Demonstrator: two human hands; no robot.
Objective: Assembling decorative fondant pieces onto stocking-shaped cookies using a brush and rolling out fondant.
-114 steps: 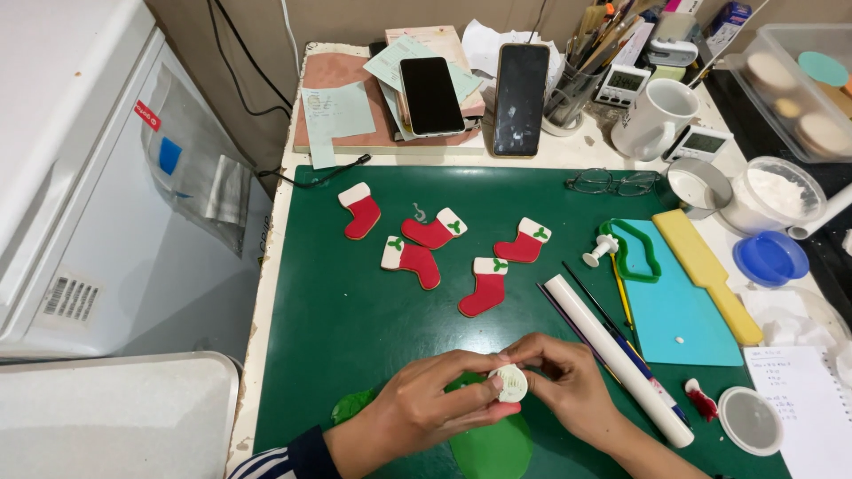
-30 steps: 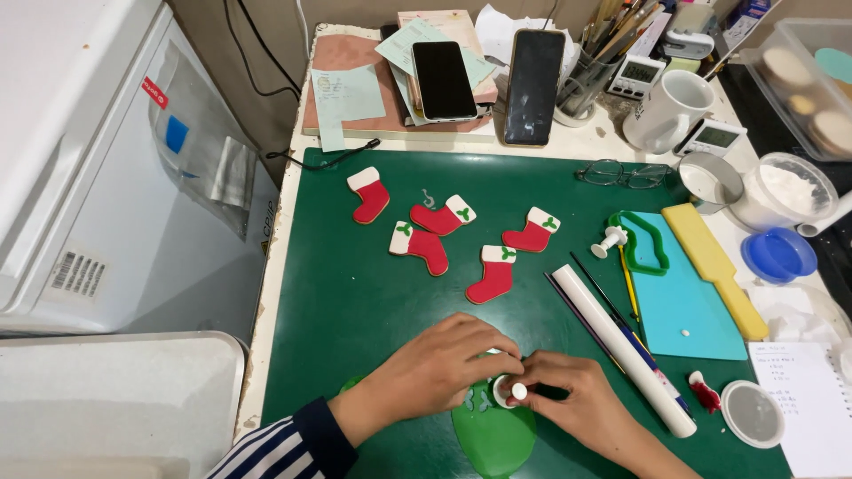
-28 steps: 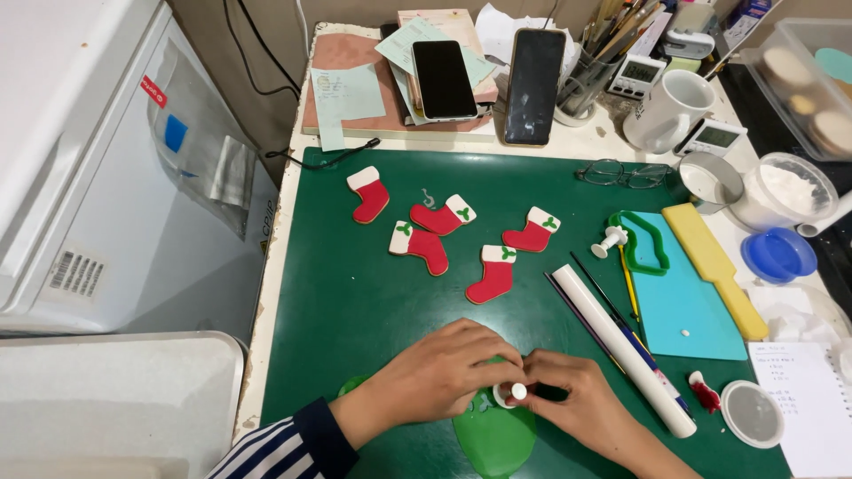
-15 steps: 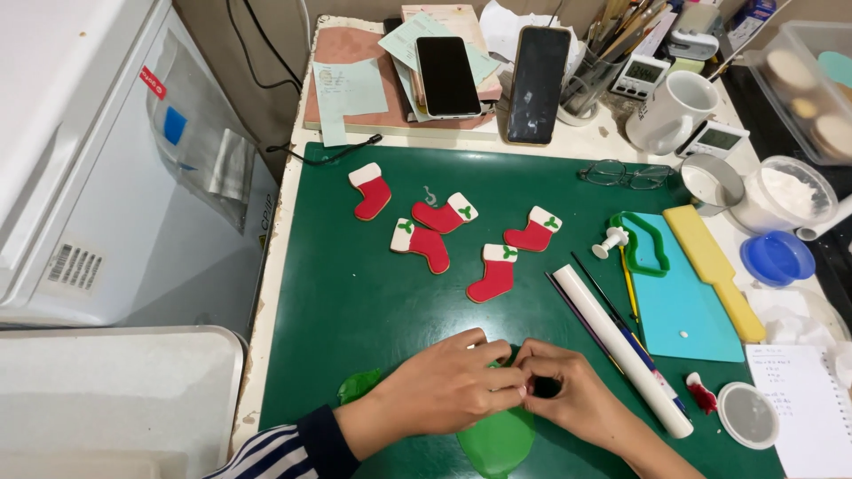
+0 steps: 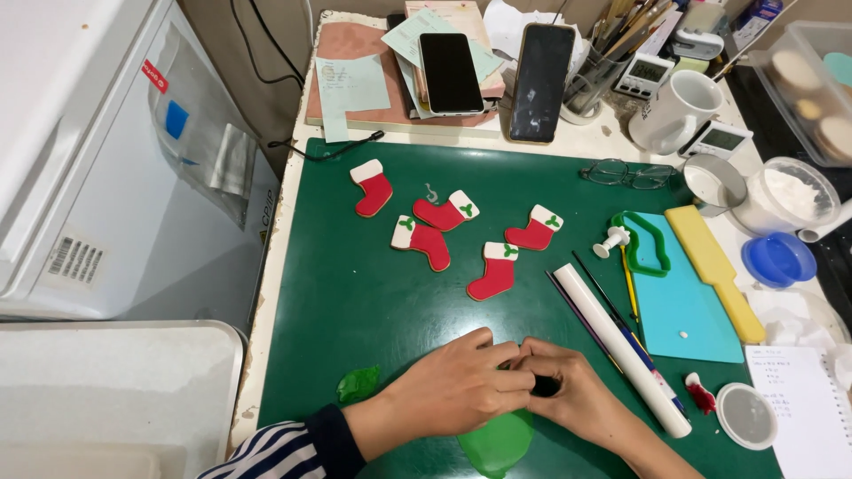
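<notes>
Hands: left hand [image 5: 461, 386] and right hand [image 5: 568, 395] pressed together fingertip to fingertip, low on the green cutting mat [image 5: 355, 293].
Left grip: fingers curled and closed toward the right hand; cannot tell what sits under the tips.
Right grip: closed around a small dark tool [image 5: 545, 387], only a black end showing between thumb and fingers.
Green paste sheet [image 5: 497, 441]: flat rolled disc lying directly below both hands, partly covered by them, near edge of mat.
Green scrap [image 5: 358, 384]: crumpled bit just left of the left wrist, apart from the sheet.
Handling: sheet judged soft, thin and light, easily stretched, torn or dented; best lifted from underneath at an edge with flat fingertips, not pinched in the middle; probably slightly tacky on the mat.
Tool handling: small, rigid, light; held near its tip like a stamp.
Beyond the fingers: five red stocking cookies [image 5: 426, 241] with white cuffs, well apart from the hands; likely brittle, icing easily marked, best taken by the sides.
Right of right hand: white rolling pin [image 5: 621, 346] lying slantwise just beside the knuckles, thin brushes along it.
Further right: turquoise board [image 5: 683, 310], green stocking cutter [image 5: 643, 244], small white plunger cutter [image 5: 611, 239], yellow smoother [image 5: 714, 284], round clear lid [image 5: 747, 415].
</notes>
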